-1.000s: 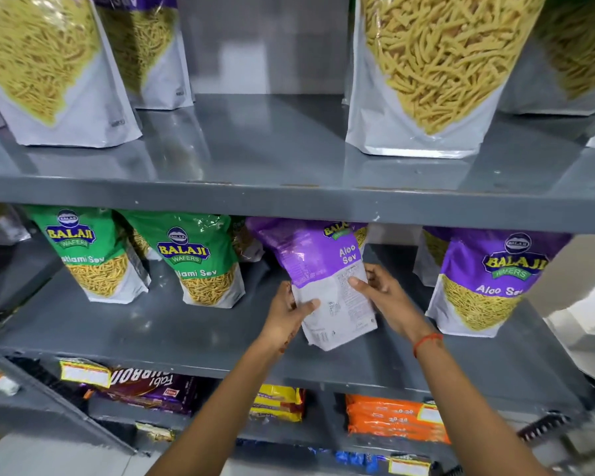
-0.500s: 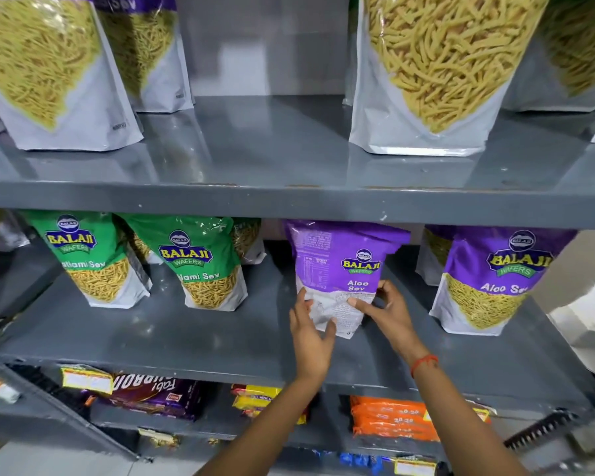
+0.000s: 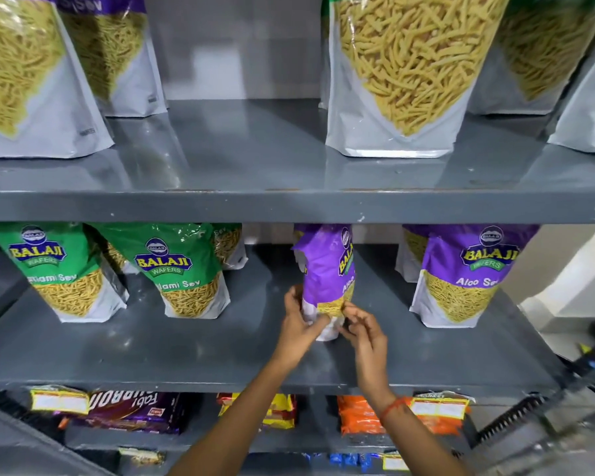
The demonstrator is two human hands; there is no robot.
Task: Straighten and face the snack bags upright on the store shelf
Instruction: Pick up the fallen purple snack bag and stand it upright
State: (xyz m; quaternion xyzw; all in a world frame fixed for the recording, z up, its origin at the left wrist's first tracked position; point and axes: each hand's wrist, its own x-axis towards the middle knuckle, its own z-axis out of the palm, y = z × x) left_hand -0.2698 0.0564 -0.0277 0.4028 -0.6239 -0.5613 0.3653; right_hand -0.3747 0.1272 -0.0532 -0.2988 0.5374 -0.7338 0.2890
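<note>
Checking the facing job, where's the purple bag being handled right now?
On the middle shelf, centre, between the green bags and another purple bag; the purple bag is held by both hands.

"BALAJI WAFERS" shows on the left green bag (image 3: 54, 269), with a partly hidden word ending "ami Sev" below. The second green bag (image 3: 179, 269) carries the same logo, then "lami Sev". The right purple bag (image 3: 468, 273) reads "BALAJI WAFERS" and "Aloo Se", cut off. The middle purple bag (image 3: 328, 273), turned edge-on, gives "BALAJI" and "Aloo". Up top, a purple bag (image 3: 110, 46) shows "Sev". Below, a dark pack (image 3: 134, 408) reads upside down, unclear.
</note>
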